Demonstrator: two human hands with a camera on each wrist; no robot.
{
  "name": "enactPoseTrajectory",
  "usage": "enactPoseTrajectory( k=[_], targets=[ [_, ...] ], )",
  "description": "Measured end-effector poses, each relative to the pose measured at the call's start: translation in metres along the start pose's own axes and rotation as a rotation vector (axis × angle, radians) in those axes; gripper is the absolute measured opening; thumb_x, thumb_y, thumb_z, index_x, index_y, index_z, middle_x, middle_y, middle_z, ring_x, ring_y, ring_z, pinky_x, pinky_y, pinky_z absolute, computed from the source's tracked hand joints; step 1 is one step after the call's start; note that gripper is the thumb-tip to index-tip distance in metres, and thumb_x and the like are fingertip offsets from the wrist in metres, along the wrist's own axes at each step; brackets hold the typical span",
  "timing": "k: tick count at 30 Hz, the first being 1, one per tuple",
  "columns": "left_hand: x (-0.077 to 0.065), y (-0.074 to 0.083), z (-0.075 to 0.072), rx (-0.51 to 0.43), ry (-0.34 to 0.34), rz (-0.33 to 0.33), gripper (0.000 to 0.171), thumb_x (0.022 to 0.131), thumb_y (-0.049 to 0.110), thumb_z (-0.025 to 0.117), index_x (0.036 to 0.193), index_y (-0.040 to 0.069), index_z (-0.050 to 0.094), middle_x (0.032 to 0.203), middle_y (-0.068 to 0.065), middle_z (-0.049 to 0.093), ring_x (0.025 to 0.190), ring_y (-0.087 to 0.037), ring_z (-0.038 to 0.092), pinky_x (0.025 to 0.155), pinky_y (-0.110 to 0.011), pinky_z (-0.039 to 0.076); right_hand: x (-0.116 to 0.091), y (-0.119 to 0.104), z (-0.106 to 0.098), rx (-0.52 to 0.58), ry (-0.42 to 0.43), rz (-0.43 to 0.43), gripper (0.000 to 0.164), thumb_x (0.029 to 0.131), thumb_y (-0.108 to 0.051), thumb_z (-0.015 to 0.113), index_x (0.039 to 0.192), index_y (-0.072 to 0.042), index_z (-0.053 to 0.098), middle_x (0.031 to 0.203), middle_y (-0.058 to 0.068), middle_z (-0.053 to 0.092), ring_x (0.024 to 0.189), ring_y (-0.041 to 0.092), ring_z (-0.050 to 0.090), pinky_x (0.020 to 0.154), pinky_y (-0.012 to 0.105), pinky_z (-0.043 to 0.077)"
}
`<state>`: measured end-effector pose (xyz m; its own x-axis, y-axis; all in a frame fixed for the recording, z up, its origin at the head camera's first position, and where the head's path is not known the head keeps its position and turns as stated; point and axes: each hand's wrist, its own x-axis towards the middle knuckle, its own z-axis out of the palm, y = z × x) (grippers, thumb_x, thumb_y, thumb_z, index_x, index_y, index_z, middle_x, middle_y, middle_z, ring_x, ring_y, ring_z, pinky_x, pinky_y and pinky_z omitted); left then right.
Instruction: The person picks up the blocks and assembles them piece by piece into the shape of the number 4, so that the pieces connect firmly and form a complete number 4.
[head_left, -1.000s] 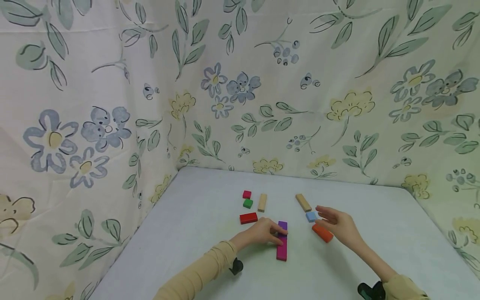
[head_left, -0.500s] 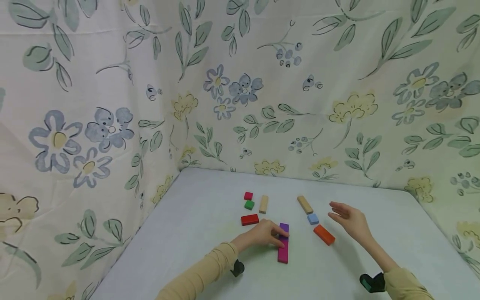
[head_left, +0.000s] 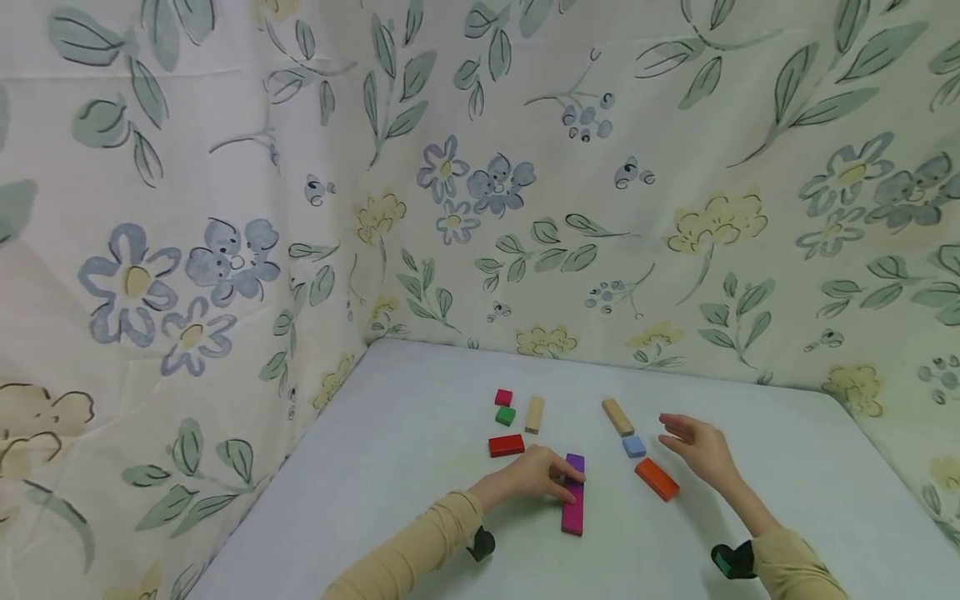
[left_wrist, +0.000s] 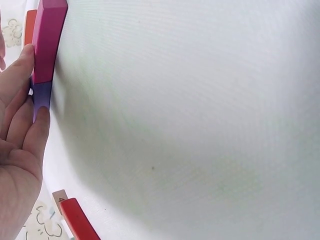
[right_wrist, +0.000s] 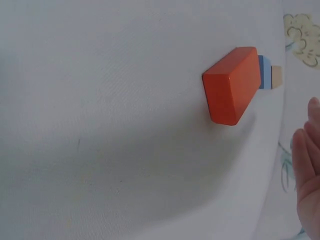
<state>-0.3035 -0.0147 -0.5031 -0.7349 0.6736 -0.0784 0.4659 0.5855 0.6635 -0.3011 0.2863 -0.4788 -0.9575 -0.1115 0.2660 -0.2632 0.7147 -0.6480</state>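
Curling over the purple block (head_left: 575, 461), the person's left hand (head_left: 531, 472) has its fingers bent onto it while the thumb lies against the magenta block (head_left: 572, 520). Those two meet end to end in a line on the tabletop (head_left: 420, 392), in front of the person. I'd guess painted wood: light, quite rigid, hard to damage, perhaps a little slick on the smooth faces. The long sides look the best place to pinch, thumb opposite fingers, near the middle of each block; a push at one end would probably swing it out of line.

From where I stand, the right hand (head_left: 701, 452) hovers with its fingers extended and nothing in them, near the orange block (head_left: 657, 479). That one seems just as sturdy, best taken across its narrow width. Beyond it sits the blue block (head_left: 633, 447), small enough for two fingertips. Over by the left hand, the long red block (head_left: 506, 446) lies flat, its sides free to grasp.
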Motion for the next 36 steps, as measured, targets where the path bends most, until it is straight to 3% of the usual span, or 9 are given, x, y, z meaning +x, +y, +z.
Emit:
enactPoseTrajectory(
  k=[17, 36],
  targets=[
    [-0.001, 0.002, -0.002, 0.024, -0.002, 0.042, 0.034, 0.081, 0.023, 0.075, 0.115, 0.024, 0.07, 0.1, 0.013, 0.069, 0.074, 0.002, 0.043, 0.058, -0.012, 0.037, 0.0, 0.015, 0.026, -0.046, -0.121, 0.027, 0.035, 0.085, 0.0, 0.064, 0.119, 0.008, 0.06, 0.115, 0.028, 0.063, 0.103, 0.04, 0.063, 0.08, 0.04, 0.055],
    [-0.001, 0.0, 0.0, -0.009, 0.0, -0.004, 0.034, 0.081, 0.023, 0.075, 0.114, 0.027, 0.07, 0.102, 0.015, 0.069, 0.073, 0.003, 0.043, 0.053, -0.014, 0.035, 0.01, 0.018, 0.029, -0.069, -0.206, -0.013, 0.033, 0.082, 0.003, 0.065, 0.115, 0.004, 0.064, 0.115, 0.026, 0.064, 0.103, 0.04, 0.063, 0.082, 0.044, 0.054]
  ],
)
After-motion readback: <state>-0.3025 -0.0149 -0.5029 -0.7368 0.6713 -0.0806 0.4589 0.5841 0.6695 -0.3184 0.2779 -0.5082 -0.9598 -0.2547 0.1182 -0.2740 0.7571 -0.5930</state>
